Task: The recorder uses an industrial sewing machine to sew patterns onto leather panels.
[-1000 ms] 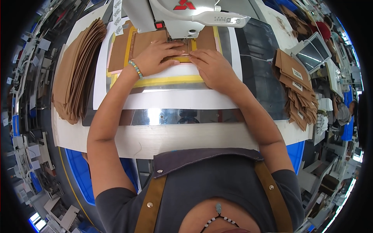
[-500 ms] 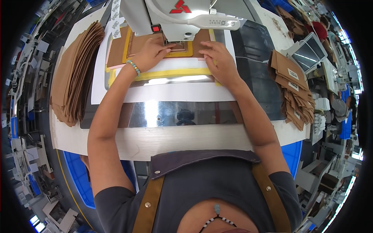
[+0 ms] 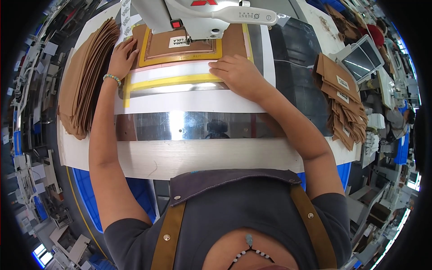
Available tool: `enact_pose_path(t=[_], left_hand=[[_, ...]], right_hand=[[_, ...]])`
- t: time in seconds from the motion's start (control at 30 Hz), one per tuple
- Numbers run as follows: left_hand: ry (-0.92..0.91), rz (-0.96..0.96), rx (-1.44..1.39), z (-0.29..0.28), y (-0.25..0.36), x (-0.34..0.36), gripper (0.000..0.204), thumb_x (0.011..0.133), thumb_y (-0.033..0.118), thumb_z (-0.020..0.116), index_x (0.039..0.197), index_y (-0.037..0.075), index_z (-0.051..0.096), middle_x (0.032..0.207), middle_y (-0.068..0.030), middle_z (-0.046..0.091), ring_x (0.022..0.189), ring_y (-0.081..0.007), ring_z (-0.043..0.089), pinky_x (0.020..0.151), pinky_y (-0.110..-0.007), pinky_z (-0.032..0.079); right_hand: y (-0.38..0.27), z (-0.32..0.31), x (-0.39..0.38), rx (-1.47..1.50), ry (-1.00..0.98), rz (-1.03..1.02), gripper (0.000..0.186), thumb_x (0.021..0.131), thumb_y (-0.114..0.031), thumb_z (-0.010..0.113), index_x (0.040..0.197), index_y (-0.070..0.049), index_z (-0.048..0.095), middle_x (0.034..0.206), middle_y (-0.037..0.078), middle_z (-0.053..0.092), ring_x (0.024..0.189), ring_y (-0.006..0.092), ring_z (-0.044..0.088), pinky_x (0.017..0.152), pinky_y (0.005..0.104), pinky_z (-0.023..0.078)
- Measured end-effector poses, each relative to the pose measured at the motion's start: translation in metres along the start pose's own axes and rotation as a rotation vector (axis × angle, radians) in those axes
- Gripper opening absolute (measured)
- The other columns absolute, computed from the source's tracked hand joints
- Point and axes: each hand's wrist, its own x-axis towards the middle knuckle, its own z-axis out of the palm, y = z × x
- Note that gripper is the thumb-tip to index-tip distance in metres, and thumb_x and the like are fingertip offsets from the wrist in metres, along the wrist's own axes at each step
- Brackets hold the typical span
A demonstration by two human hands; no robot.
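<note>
On a pale table [image 3: 216,155], a brown piece [image 3: 235,47] shows inside and around a yellow frame [image 3: 181,62] beneath a sewing machine [image 3: 202,18]. The left hand [image 3: 120,58], fingers loosely spread, is at its left edge. The right hand [image 3: 236,75] is near the frame's lower right corner, fingers bunched; whether they pinch anything, I cannot tell. Brown stacks [image 3: 81,85] flank both sides; a workshop with people stretches beyond.

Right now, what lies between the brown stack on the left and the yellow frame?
The head view shows the left hand there, with brown material between it and the frame.

Brown panel [image 3: 235,44]; yellow frame [image 3: 180,60]; white label [image 3: 179,42], black print.
</note>
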Motion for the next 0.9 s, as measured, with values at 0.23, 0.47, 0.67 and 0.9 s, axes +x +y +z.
enact_pose_path(t=[0.23, 0.47, 0.67, 0.9], left_hand=[[-0.030, -0.078, -0.128, 0.013, -0.029, 0.004, 0.060, 0.100, 0.042, 0.070, 0.155, 0.019, 0.059, 0.163, -0.0027, 0.053, 0.151, -0.0312, 0.044, 0.127, -0.045, 0.034], [-0.082, -0.002, -0.383, 0.018, -0.024, 0.009, 0.059, 0.096, 0.040, 0.078, 0.150, 0.022, 0.065, 0.165, -0.0017, 0.050, 0.152, -0.0296, 0.040, 0.128, -0.045, 0.032], [-0.063, 0.046, -0.258, 0.025, 0.026, 0.021, 0.054, 0.096, 0.039, 0.076, 0.147, 0.021, 0.067, 0.159, -0.0037, 0.054, 0.146, -0.0361, 0.043, 0.125, -0.048, 0.035], [-0.075, -0.180, -0.122, 0.053, 0.090, 0.065, 0.060, 0.090, 0.058, 0.075, 0.135, 0.019, 0.071, 0.142, -0.0125, 0.066, 0.133, -0.0436, 0.055, 0.101, -0.057, 0.051]], right_hand=[[-0.009, 0.002, 0.038, -0.066, -0.168, 0.052, 0.021, 0.089, -0.011, 0.071, 0.109, -0.007, 0.077, 0.110, 0.006, 0.075, 0.102, 0.0230, 0.071, 0.084, 0.0379, 0.057], [-0.014, 0.024, 0.044, -0.055, -0.035, 0.013, 0.006, 0.088, -0.011, 0.072, 0.092, -0.007, 0.075, 0.094, 0.005, 0.068, 0.092, 0.0239, 0.069, 0.075, 0.0383, 0.059], [-0.001, 0.001, 0.019, -0.072, -0.019, 0.058, 0.007, 0.089, -0.012, 0.073, 0.089, -0.006, 0.075, 0.094, 0.005, 0.069, 0.092, 0.0244, 0.070, 0.075, 0.0390, 0.059], [0.015, -0.031, -0.001, -0.190, -0.214, 0.184, 0.008, 0.090, -0.011, 0.070, 0.085, -0.005, 0.074, 0.088, 0.006, 0.069, 0.086, 0.0286, 0.071, 0.075, 0.0423, 0.059]])
